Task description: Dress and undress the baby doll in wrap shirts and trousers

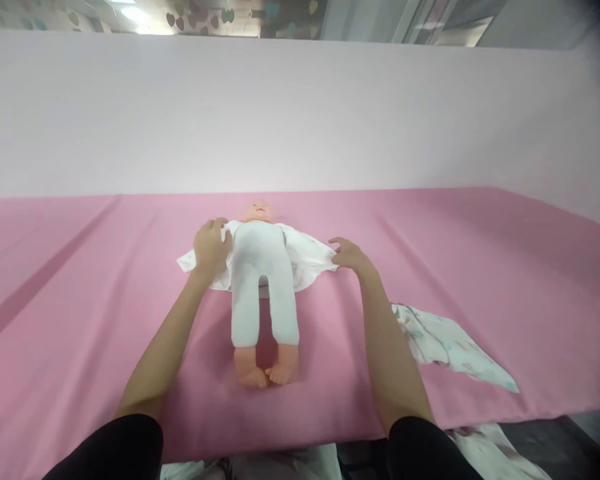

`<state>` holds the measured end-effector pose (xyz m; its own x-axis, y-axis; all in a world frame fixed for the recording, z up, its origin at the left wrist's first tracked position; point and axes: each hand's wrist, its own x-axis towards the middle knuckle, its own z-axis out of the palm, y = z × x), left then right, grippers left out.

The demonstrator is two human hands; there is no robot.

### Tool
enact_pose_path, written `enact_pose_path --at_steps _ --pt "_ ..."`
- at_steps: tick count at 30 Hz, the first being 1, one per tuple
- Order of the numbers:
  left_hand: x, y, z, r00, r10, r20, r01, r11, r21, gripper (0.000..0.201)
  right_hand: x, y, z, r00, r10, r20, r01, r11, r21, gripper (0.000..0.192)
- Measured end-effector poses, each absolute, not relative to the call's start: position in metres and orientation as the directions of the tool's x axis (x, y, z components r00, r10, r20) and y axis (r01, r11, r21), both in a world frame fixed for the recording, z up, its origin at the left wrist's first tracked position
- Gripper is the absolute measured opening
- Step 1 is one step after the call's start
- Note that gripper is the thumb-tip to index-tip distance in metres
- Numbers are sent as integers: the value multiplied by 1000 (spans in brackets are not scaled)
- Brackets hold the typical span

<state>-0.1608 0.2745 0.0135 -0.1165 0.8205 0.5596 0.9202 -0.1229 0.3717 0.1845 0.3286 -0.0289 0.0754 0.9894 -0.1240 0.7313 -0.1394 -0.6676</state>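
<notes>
A baby doll [263, 293] with a white cloth body lies on its back, feet toward me. Beneath its torso a white baby shirt [307, 257] is spread, with a sleeve out to each side. My right hand [349, 255] pinches the end of the right-hand sleeve and holds it out from the doll. At the doll's other side, my left hand [213, 247] is curled over the shirt by the shoulder. The left fingertips are partly hidden, and the tip of the left-hand sleeve shows beyond that hand.
A pink cover [105, 300] is spread over the table, with a white wall [300, 113] behind it. Patterned baby clothing [453, 343] lies right of my right forearm. More patterned cloth [495, 453] shows below the table's front edge.
</notes>
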Motion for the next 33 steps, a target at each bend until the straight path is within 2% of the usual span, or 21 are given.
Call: enact_pose_path --at_steps 3,7,10,12,14,17,19,22,29,33 --pt "-169 251 -30 1 865 502 960 -140 241 29 196 318 -43 177 984 -33 692 -148 -706 69" --pt "-188 223 -67 85 913 400 952 -192 237 30 200 304 -61 265 962 63 742 -162 -650 58" --pt "-195 210 -74 175 925 336 946 -253 204 28 194 291 -73 335 906 259 815 -141 -562 52" --pt "-195 206 -73 193 932 307 948 -258 185 27 184 280 -80 319 862 394 860 -89 -502 50" --pt "-195 203 -73 176 937 300 956 -236 175 27 166 267 -88 217 851 478 898 18 -439 47" --pt "-200 202 -74 116 932 344 975 -173 141 27 134 250 -97 -34 885 465 919 211 -334 36" --pt "-209 204 -76 64 912 405 987 -117 107 28 118 243 -101 -128 905 405 919 262 -295 31" --pt "-225 210 -76 6 885 466 995 -52 87 31 111 238 -102 -155 918 365 913 274 -301 31" --pt "-244 215 -68 -60 935 351 993 21 112 39 121 240 -102 -192 902 386 879 333 -341 30" --pt "-246 214 -66 -244 907 343 960 176 218 44 120 240 -103 -203 903 378 884 335 -326 30"
